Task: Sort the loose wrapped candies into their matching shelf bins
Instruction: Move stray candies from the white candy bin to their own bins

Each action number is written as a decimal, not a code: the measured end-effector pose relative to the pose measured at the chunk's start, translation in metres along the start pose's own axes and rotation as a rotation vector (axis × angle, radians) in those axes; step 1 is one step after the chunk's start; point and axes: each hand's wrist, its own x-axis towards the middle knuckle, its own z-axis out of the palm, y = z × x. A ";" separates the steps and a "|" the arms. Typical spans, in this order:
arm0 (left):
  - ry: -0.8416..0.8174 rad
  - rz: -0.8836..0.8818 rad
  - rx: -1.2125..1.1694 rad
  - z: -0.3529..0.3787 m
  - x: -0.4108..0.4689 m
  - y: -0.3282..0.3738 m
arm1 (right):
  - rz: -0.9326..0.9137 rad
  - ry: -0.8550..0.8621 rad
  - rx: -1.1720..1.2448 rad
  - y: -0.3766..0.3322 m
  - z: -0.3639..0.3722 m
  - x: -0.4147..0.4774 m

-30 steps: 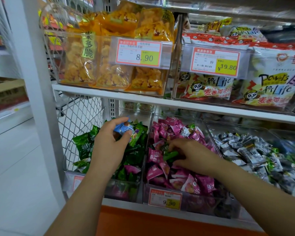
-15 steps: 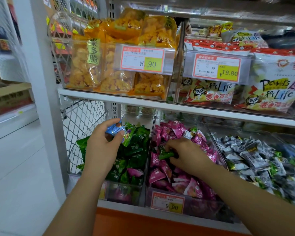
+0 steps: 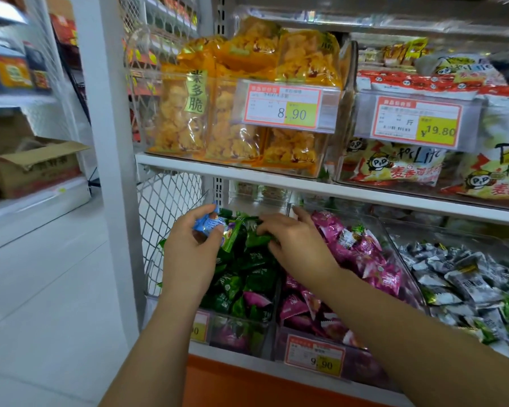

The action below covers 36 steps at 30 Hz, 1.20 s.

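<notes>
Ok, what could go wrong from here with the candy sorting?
The left hand pinches blue candies above the green bin; one might slip and vanish among green wrappers. The right hand holds a green candy over that bin; dropping it could bury the stray pink candy lying near the front.

Upper shelf (image 3: pixel 247 174): snack bags (image 3: pixel 185 118) at left, left price tag (image 3: pixel 282 105) in front of them; packets (image 3: pixel 394 168) to right, behind right price tag (image 3: pixel 415 123).

Below it, three bins side by side, candies heaped in each. Left bin (image 3: pixel 235 333) against mesh panel (image 3: pixel 165 207); middle bin (image 3: pixel 362 365) just beside it, lower price tag (image 3: pixel 315 358) on its front; right bin (image 3: pixel 453 235) beyond.

Left hand (image 3: pixel 188 259) over left bin, holds candy bunch (image 3: pixel 207 226). Right hand (image 3: pixel 300 248) just right of it, forearm crossing middle bin, pinches single candy (image 3: pixel 257 239) above left bin. Hands near, apart.

Post (image 3: pixel 109 171) left of mesh panel. Cardboard box (image 3: pixel 33 168) far left, on separate shelving.
</notes>
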 end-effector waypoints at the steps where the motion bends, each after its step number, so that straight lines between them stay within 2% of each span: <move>1: 0.002 0.000 0.006 -0.001 0.001 -0.001 | 0.077 -0.138 0.018 0.001 -0.003 0.004; 3: -0.004 -0.002 0.023 0.000 0.001 -0.001 | 0.203 -0.377 0.092 0.006 -0.008 0.008; 5: -0.022 0.002 0.023 0.002 0.001 -0.001 | 0.187 -0.433 0.111 0.009 -0.012 0.007; 9: -0.117 0.016 0.037 0.015 -0.012 0.006 | 0.160 -0.263 0.243 0.007 -0.030 -0.015; 15: -0.370 0.054 -0.010 0.057 -0.055 0.044 | 0.299 -0.128 0.649 0.010 -0.079 -0.072; 23: -0.628 0.090 -0.140 0.152 -0.112 0.080 | 0.505 0.127 0.509 0.059 -0.134 -0.168; 30: -0.801 0.181 -0.039 0.239 -0.152 0.109 | 0.700 0.398 0.304 0.123 -0.184 -0.264; 34: -0.829 0.198 0.004 0.271 -0.164 0.114 | 0.832 0.596 0.117 0.176 -0.202 -0.307; 35: -0.828 0.203 0.011 0.277 -0.166 0.115 | 0.883 0.577 0.091 0.191 -0.207 -0.313; 36: -0.828 0.211 0.017 0.280 -0.167 0.115 | 0.938 0.467 0.057 0.202 -0.211 -0.316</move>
